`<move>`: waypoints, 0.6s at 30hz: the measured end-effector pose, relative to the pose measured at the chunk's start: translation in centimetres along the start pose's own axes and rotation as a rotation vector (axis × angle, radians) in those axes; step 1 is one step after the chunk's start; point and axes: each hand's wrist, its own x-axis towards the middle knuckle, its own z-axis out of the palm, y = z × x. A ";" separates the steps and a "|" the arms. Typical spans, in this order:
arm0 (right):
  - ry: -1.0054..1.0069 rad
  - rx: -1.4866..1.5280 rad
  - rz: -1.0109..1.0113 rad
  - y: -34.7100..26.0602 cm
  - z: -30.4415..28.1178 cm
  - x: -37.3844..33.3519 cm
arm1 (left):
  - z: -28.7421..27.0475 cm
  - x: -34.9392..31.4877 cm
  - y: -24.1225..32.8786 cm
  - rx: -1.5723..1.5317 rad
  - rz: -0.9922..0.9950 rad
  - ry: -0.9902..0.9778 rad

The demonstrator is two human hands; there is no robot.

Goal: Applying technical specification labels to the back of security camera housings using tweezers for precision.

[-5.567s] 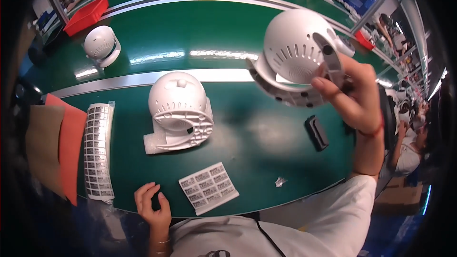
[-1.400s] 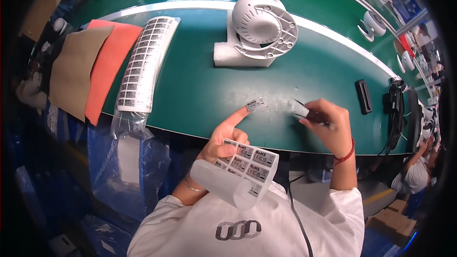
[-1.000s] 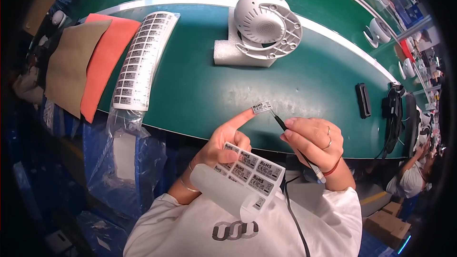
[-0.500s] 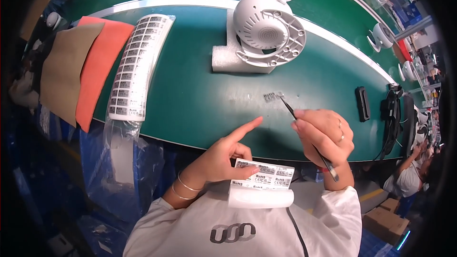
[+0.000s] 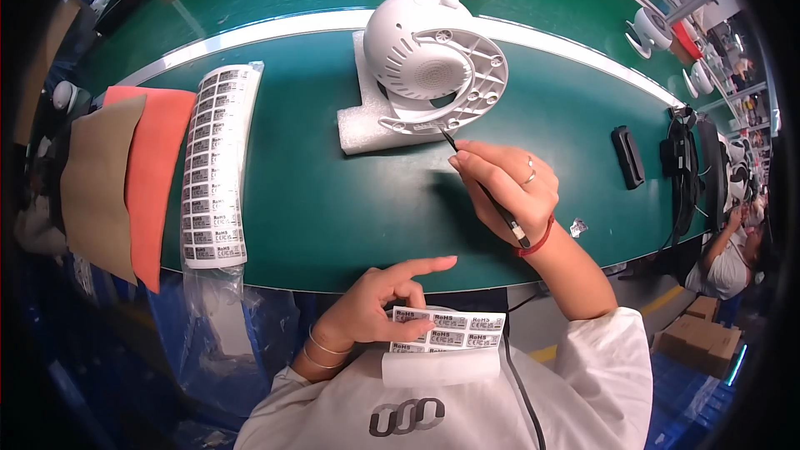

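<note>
White device (image 5: 408,37) sat upper centre in frame, up-left of the nearer right hand (image 5: 512,183), which tightly pinched tweezers (image 5: 508,218) at the device's base (image 5: 486,93). Left hand (image 5: 371,310), forefinger outstretched, clasped a label sheet (image 5: 447,338).

The person wears an off-white short-sleeved shirt (image 5: 467,412), its right sleeve (image 5: 612,354) loose and wide at the edge; a black-and-grey emblem (image 5: 406,417) of linked loops marks the chest; a thin black cord (image 5: 527,392) runs down between emblem and right sleeve; slim silvery bangles (image 5: 327,350) circle the left hand's (image 5: 371,307) wrist; a red band (image 5: 542,240) circles the right hand's (image 5: 510,187), with a silvery ring (image 5: 531,170) on one finger.
</note>
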 end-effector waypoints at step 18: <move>0.031 0.164 0.323 -0.2 1.0 -0.7 | -0.3 0.0 0.2 -0.003 -0.011 -0.021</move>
